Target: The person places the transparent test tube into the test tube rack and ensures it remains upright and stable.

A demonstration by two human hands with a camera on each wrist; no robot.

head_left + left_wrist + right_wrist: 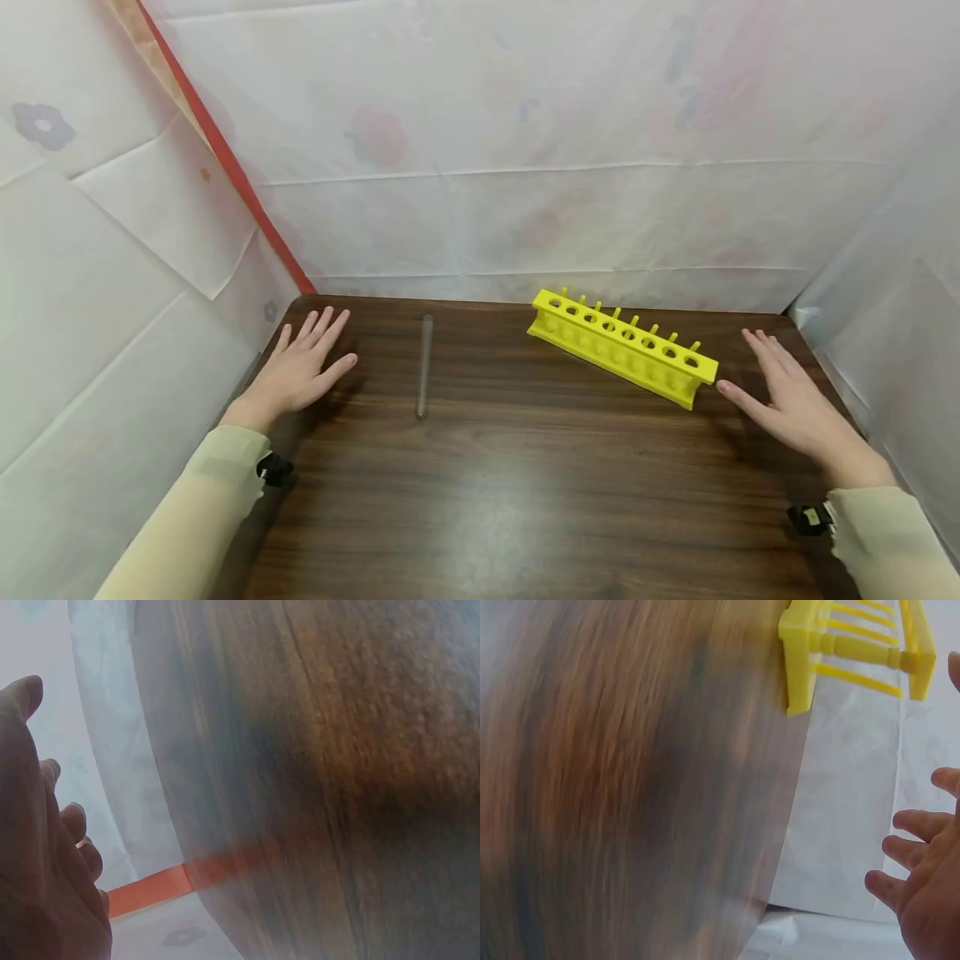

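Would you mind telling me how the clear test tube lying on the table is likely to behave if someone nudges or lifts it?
The test tube is round and lies flat on the smooth wooden table, so a sideways nudge would probably roll it. It looks thin, clear and empty, so likely light, stiff and breakable. Its smooth wall may be slippery. Neither the left hand nor the right hand touches it.

The head camera looked forward and down from above the near edge of the dark wooden worktop (525, 483), taking in its whole width up to the white sheeting behind it. The left wrist camera sat very close to the worktop (337, 787), facing across its edge toward the sheeting and a red strip (150, 889). The right wrist camera, equally close and blurred, faced along the worktop (630, 787) to the yellow test tube rack (855, 652), which the head view shared (622, 346).
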